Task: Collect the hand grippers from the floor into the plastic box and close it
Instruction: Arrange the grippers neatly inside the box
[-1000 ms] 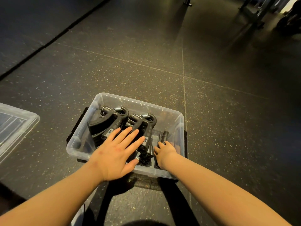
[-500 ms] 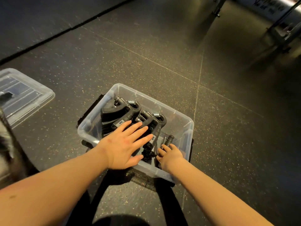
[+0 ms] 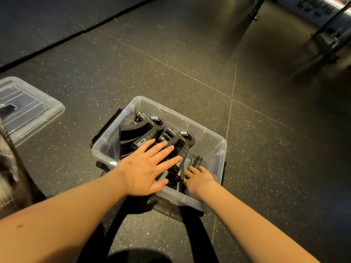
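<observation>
While both hands are inside the box: the packing step appears nearly done, with the lid not yet fitted.

Left hand (image 3: 147,168): laid flat with fingers spread over the hand grippers (image 3: 152,135), pressing on them rather than gripping anything.

Right hand (image 3: 199,180): lowered into the near right corner of the plastic box (image 3: 214,141); its fingers are curled near a dark handle end (image 3: 197,161), but whether that piece is clasped cannot be told.

Task's things: at least two black grippers are seen lying side by side in the box, spring ends pointing away; no gripper is seen left on the floor (image 3: 190,59).

Lid (image 3: 28,109): lying well apart on the floor at far left, so a long reach will be needed.

Risk, stacking: a handle left standing above the rim could keep the lid from seating.

Risk, shifting: once the flat hand is lifted, the loosely stacked grippers could slide or spring up.

Risk, box: a push on the near wall could tip or skid the light box.

Risk, fingers: a finger could be pinched between sprung handles.
</observation>
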